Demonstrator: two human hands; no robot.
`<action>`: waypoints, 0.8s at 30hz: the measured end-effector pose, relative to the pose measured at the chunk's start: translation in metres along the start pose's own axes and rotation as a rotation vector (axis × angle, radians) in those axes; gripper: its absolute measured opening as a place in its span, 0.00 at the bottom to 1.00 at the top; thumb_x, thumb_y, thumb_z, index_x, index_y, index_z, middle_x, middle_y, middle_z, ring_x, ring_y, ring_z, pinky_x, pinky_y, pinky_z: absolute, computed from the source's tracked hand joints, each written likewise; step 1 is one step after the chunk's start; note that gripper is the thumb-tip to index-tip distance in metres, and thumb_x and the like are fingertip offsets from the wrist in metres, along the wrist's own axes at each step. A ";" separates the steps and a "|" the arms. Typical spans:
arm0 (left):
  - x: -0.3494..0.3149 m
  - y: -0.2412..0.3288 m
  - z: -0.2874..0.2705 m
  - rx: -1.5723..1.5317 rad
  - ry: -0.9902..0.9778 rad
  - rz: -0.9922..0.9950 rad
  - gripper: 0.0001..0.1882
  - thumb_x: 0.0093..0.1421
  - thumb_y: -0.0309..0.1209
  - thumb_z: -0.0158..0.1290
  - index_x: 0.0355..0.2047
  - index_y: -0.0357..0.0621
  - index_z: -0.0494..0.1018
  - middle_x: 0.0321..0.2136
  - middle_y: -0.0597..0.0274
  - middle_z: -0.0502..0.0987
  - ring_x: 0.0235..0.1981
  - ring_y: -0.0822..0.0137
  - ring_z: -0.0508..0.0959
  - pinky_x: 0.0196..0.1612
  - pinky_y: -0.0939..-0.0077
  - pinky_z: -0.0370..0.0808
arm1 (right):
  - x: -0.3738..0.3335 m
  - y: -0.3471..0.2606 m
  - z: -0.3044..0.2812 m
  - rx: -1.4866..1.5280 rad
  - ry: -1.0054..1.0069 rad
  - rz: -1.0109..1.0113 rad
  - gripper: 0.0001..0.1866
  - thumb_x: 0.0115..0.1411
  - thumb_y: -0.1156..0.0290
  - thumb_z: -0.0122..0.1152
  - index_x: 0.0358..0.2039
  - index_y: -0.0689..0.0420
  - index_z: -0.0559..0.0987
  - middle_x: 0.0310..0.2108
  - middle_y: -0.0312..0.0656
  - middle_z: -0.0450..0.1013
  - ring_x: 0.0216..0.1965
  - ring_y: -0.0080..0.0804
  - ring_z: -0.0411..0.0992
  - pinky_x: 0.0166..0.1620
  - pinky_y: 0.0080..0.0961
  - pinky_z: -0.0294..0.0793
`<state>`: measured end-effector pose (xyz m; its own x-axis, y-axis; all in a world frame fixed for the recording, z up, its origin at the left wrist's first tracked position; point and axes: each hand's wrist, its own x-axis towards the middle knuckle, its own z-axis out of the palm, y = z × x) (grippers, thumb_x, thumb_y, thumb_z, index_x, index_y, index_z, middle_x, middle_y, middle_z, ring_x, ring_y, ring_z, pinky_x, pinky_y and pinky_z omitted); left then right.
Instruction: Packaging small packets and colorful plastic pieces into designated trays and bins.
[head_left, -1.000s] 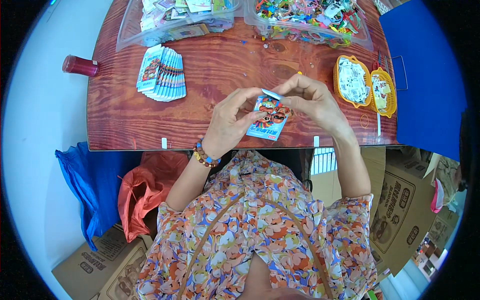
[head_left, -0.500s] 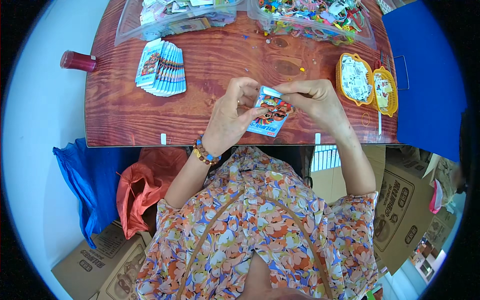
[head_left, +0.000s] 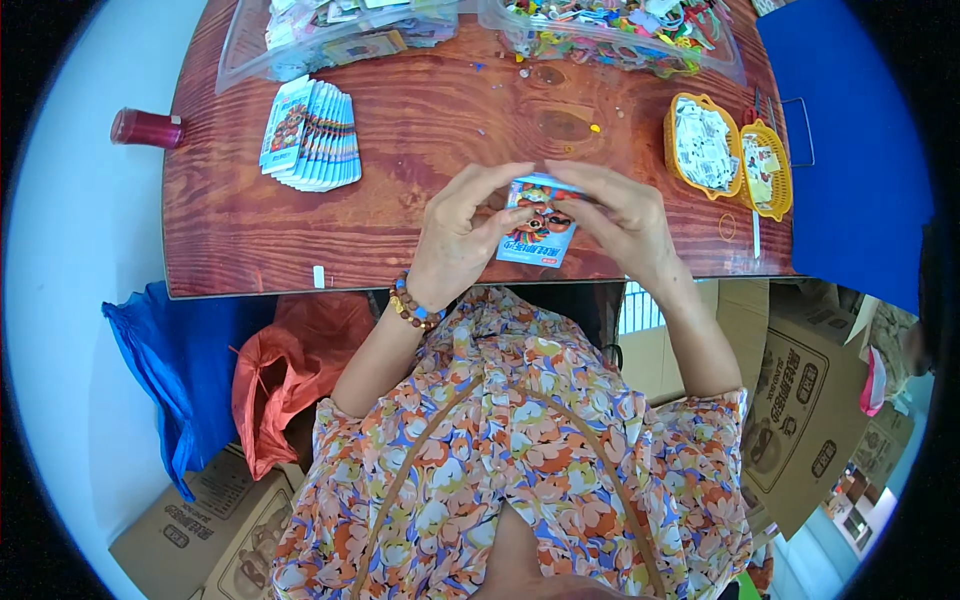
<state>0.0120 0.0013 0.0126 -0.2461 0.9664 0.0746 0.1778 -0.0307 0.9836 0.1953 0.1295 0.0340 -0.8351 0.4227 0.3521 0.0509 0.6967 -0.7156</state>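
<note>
Pinching a glossy rectangular packet (head_left: pixel 540 232), seemingly plastic, both hands (head_left: pixel 545 225).

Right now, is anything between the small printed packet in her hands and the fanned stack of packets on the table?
Nothing visible: both hands, left hand and right hand, hold the packet; only bare wooden table lies between it and the fanned stack.

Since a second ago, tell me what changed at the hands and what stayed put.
Little moved: the left hand and right hand drew closer at the top edge of the small printed packet, fingertips now nearly meeting. Both kept hold of it above the wooden table. The fanned stack of packets, yellow baskets and red bottle stayed put.
</note>
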 end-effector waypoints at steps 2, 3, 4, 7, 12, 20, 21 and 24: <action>0.001 -0.001 0.004 -0.179 0.070 -0.042 0.24 0.58 0.22 0.60 0.56 0.44 0.74 0.41 0.60 0.75 0.44 0.68 0.80 0.41 0.76 0.79 | -0.005 -0.001 -0.002 0.256 0.070 0.312 0.19 0.56 0.82 0.65 0.50 0.64 0.80 0.49 0.50 0.78 0.48 0.42 0.79 0.48 0.29 0.81; 0.001 -0.001 0.005 -0.178 0.066 -0.043 0.24 0.58 0.22 0.60 0.56 0.44 0.74 0.41 0.60 0.75 0.44 0.68 0.80 0.41 0.76 0.79 | -0.007 -0.001 -0.003 0.256 0.073 0.315 0.19 0.56 0.82 0.65 0.50 0.64 0.80 0.49 0.50 0.78 0.48 0.42 0.79 0.48 0.29 0.81; 0.001 -0.002 0.006 -0.177 0.059 -0.039 0.23 0.59 0.22 0.60 0.55 0.43 0.74 0.42 0.60 0.75 0.44 0.68 0.80 0.41 0.76 0.79 | -0.009 -0.001 -0.003 0.223 0.068 0.288 0.19 0.56 0.82 0.66 0.49 0.63 0.80 0.48 0.49 0.78 0.47 0.40 0.79 0.47 0.29 0.81; 0.000 0.000 0.008 -0.172 0.035 -0.048 0.22 0.59 0.22 0.60 0.54 0.43 0.75 0.42 0.60 0.75 0.43 0.68 0.80 0.42 0.77 0.79 | -0.014 0.004 -0.003 0.119 0.073 0.130 0.18 0.55 0.82 0.66 0.48 0.63 0.81 0.47 0.47 0.78 0.47 0.36 0.79 0.46 0.30 0.81; -0.002 -0.001 0.018 -0.128 -0.038 -0.018 0.21 0.59 0.21 0.60 0.53 0.41 0.75 0.42 0.60 0.75 0.42 0.69 0.80 0.43 0.76 0.79 | -0.025 0.011 -0.015 0.074 0.019 0.069 0.13 0.55 0.82 0.67 0.43 0.63 0.83 0.47 0.45 0.78 0.47 0.30 0.78 0.46 0.29 0.81; -0.014 -0.004 0.059 -0.229 -0.123 -0.033 0.15 0.61 0.20 0.58 0.49 0.35 0.74 0.41 0.60 0.73 0.41 0.69 0.79 0.44 0.75 0.78 | -0.089 -0.004 0.001 0.885 0.278 0.615 0.21 0.64 0.82 0.59 0.58 0.62 0.72 0.45 0.42 0.78 0.46 0.25 0.76 0.51 0.25 0.77; -0.016 -0.002 0.068 -0.196 -0.156 -0.047 0.15 0.61 0.20 0.58 0.49 0.35 0.74 0.41 0.60 0.73 0.41 0.69 0.79 0.44 0.75 0.78 | -0.104 -0.003 0.000 0.955 0.308 0.623 0.21 0.63 0.82 0.59 0.57 0.62 0.72 0.46 0.43 0.78 0.46 0.25 0.77 0.50 0.25 0.77; -0.017 -0.008 0.098 -0.152 -0.362 -0.059 0.16 0.61 0.22 0.58 0.49 0.36 0.74 0.40 0.57 0.75 0.40 0.68 0.80 0.44 0.73 0.78 | -0.153 -0.008 -0.018 0.878 0.325 0.781 0.22 0.62 0.83 0.61 0.57 0.62 0.72 0.47 0.44 0.78 0.47 0.27 0.77 0.50 0.26 0.77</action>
<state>0.1078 0.0104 -0.0125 0.1049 0.9943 -0.0183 0.0234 0.0159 0.9996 0.3325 0.0697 -0.0035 -0.5627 0.7659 -0.3109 -0.0149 -0.3855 -0.9226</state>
